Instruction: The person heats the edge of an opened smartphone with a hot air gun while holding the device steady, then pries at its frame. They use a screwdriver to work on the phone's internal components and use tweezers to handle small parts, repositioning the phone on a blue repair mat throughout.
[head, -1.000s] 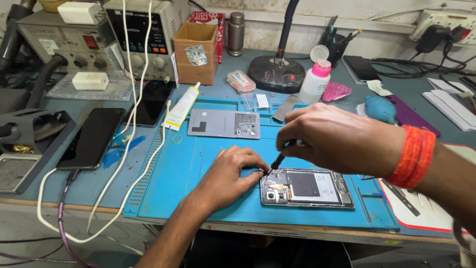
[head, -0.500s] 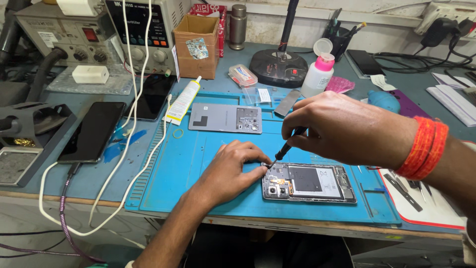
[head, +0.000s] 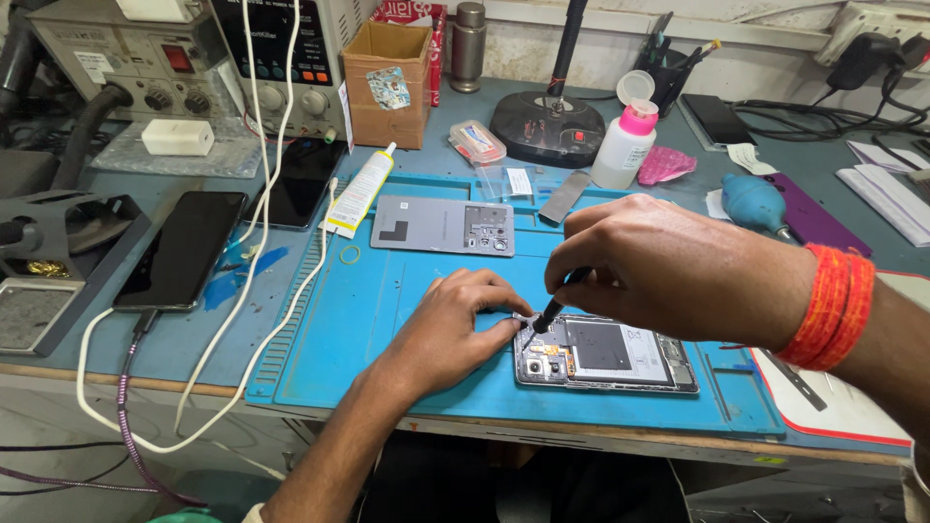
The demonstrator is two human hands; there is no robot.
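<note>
1. Lying near the front edge of the blue mat [head: 387, 320], the opened phone [head: 620, 353] is running its long axis left to right.
2. The right hand [head: 668, 266] is pinching a dark tool [head: 554, 308], tip on the phone's left end.
3. The left hand [head: 455, 324] is curling loosely, fingertips steadying that same end.
4. The back cover [head: 441, 225] is lying behind, unobstructing.

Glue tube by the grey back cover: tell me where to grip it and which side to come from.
Grip the glue tube across its flat, wide lower body, probably from above. It lies flat on the mat, slanted, nozzle pointing away toward the cardboard box. Come from its right side, toward the back cover; white cables run close along its left.
</note>
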